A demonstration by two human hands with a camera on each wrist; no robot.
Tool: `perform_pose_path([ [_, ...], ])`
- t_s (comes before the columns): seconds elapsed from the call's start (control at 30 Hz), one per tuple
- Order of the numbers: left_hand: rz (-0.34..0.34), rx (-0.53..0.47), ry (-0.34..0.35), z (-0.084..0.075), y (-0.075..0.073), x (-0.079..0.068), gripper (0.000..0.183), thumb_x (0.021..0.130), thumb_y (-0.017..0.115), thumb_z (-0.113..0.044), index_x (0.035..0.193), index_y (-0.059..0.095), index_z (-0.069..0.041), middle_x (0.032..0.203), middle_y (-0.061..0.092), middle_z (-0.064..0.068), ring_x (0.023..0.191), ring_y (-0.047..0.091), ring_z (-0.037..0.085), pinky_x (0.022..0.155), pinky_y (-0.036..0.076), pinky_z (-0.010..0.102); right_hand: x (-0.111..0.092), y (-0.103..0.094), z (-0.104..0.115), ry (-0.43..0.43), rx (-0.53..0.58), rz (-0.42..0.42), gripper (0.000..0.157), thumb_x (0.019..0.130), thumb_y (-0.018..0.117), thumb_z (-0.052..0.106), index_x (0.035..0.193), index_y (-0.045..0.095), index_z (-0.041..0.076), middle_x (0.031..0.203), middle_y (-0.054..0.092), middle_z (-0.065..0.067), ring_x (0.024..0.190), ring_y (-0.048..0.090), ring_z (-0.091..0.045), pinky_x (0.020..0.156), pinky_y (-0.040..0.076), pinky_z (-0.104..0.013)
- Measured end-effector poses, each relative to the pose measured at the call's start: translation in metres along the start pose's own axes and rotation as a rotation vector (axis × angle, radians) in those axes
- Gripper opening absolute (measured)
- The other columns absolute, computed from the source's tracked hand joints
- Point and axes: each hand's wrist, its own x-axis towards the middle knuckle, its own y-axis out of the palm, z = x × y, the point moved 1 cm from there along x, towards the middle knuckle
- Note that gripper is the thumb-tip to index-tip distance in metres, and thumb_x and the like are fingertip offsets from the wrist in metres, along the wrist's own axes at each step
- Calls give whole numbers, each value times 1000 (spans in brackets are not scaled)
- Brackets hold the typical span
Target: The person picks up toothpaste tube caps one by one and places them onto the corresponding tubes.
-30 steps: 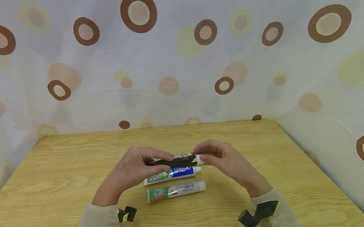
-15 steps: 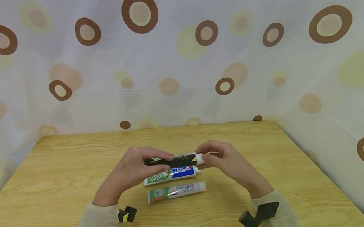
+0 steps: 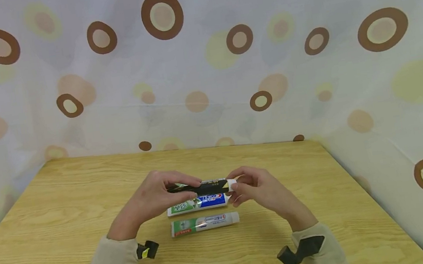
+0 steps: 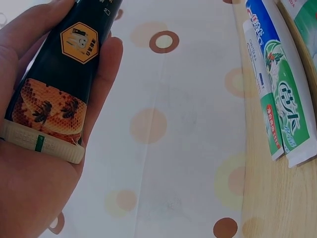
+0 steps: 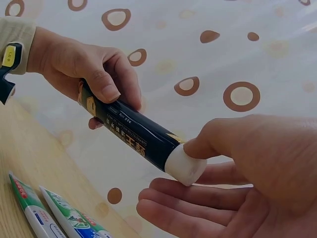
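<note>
My left hand (image 3: 151, 198) grips a black toothpaste tube (image 3: 211, 187), raised level above the table, with fingers and thumb on opposite sides. Its crimped end, printed with bees and honeycomb, lies toward the palm in the left wrist view. My right hand (image 3: 263, 190) holds the tube's white cap (image 5: 184, 164) between thumb and fingers, the other fingers extended below it. The cap sits on the tube's end. Beneath, a blue-and-green toothpaste tube (image 3: 210, 201) lies on the table, with a green-and-white toothpaste tube (image 3: 212, 222) nearer me. Another toothpaste tube (image 4: 262, 84) lies beyond, mostly hidden in the head view.
The wooden table (image 3: 80, 188) runs back to a white sheet (image 3: 195, 75) patterned with brown rings, which also rises along both sides. Small black camera mounts sit on the left cuff (image 3: 148, 250) and right cuff (image 3: 301, 251).
My right hand's fingers have shifted around the cap, and its lower fingers now show beneath it. The left hand and the black tube stay in place.
</note>
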Motion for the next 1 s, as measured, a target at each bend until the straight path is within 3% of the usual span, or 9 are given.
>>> perform_pose_path([
  [0.23,16,24,13,0,2,2,22,86,78,-18,108,78,-23,110,75,-4,93,71,11,72,57,28,-1,-1,1,-42,-130,-104,23,101,58,21,122,63,12,121,65,-9,104,67,-23,91,55,-32],
  [0.5,13,1,6,1,2,2,22,86,78,-16,108,78,-22,111,75,-2,92,71,17,71,58,28,-3,-2,3,-54,-90,-59,21,99,61,17,120,65,13,121,64,-10,103,69,-24,93,55,-36],
  [0.77,18,-1,-5,1,2,2,22,87,77,-18,109,77,-23,112,75,-3,92,71,14,72,58,28,-3,-1,2,-59,-126,-113,20,100,60,20,118,66,15,121,65,-7,109,65,-22,94,52,-31],
  [1.0,7,-11,-17,2,1,1,22,87,78,-18,108,78,-23,112,75,-3,90,71,17,69,57,28,-3,-2,3,-68,-98,-86,21,98,63,17,119,66,15,122,65,-8,112,65,-29,92,53,-32],
])
